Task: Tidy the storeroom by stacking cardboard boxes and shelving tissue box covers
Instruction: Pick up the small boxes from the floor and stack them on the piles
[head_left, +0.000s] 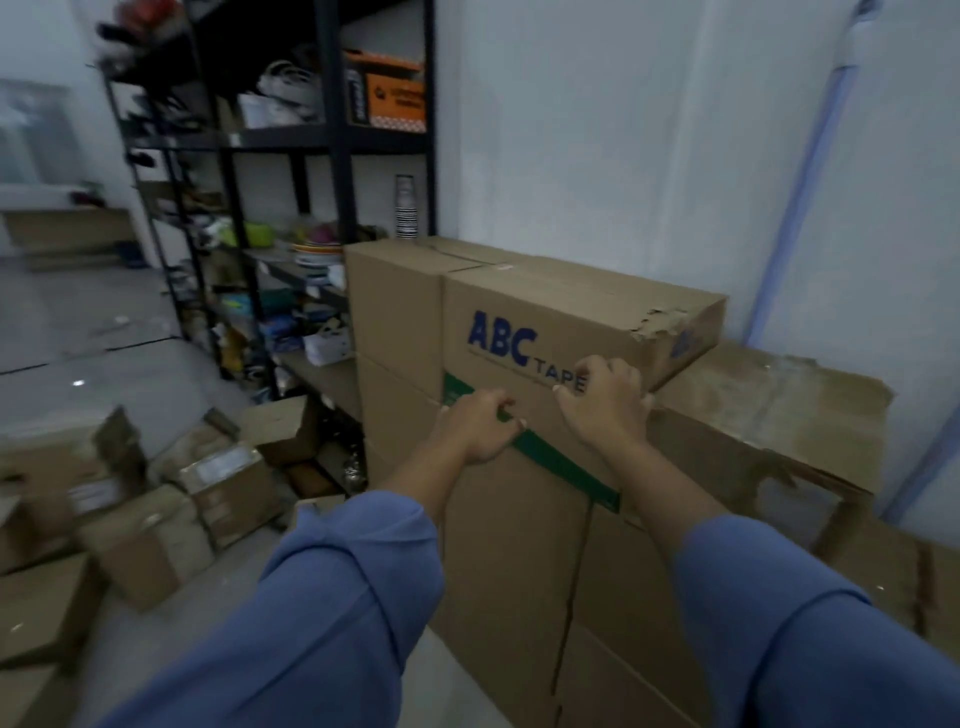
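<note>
Your right hand (605, 402) grips the lower right corner of the ABC TAPE box (561, 317), fingers curled on its front face and thumb wrapped round the side. Your left hand (480, 428) is curled at the seam under that box; you cannot tell whether its fingers hook the edge or only press it.

The box is plain brown corrugated cardboard with blue lettering, and its top right edge is ragged and peeling. It sits on top of a taller lower carton (519, 561), smooth-faced, with a green band (561, 462) running along its upper edge. Both stand against the white wall.

A torn cardboard sheet (779, 415) with frayed edges lies just right of the stack. Far left stands black metal shelving (332, 156), carrying an orange box (395, 93) and a column of paper cups (406, 208). Small cartons (156, 509) lie tumbled on the floor near left. Your blue sleeves (337, 597) are soft and creased.
</note>
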